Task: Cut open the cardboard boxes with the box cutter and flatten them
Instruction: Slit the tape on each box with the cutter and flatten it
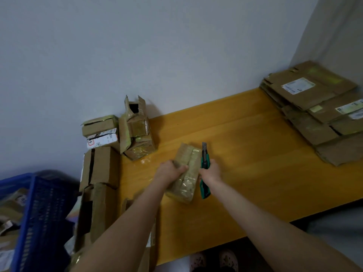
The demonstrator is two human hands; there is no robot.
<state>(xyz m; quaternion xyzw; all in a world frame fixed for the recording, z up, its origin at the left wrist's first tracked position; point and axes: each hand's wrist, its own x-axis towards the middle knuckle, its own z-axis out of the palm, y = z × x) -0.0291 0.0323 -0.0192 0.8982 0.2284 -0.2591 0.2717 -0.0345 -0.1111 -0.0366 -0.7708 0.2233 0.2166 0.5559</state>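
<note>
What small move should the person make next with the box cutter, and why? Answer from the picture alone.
Probably lower the blade onto the taped seam along the top of the box and start the cut. The left hand grips the box, which rests on the table and looks not yet cut. The right hand holds the box cutter beside its right edge, blade out.
</note>
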